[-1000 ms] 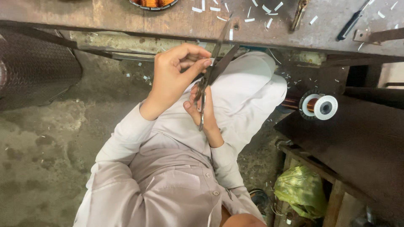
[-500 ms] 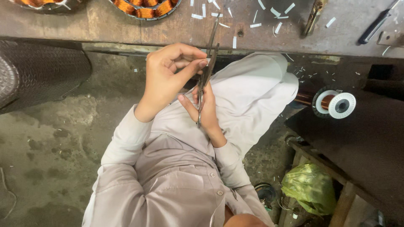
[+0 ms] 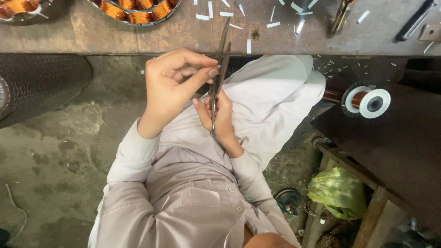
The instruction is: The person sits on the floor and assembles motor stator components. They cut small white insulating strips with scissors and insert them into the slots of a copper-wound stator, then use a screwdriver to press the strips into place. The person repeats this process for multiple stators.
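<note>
From the head view, the scissors (image 3: 219, 69) stand over the lap, right hand (image 3: 219, 120) gripping the handles, left hand (image 3: 172, 85) pinching the blades. Closing them carelessly could nick that thumb, I'd judge.

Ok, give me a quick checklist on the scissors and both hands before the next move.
1. Right hand grips the handles of the long dark metal scissors: ok.
2. Left hand pinches beside the blades near their pivot: ok.
3. Left fingertips away from the cutting edges: not ok, they sit against the blades.
4. Blades open or closed: cannot tell.
5. Something held between the blades: cannot tell.
6. Scissor tips reach over the edge of the worn brown workbench, away from the orange copper-wound coil ring: ok.
</note>
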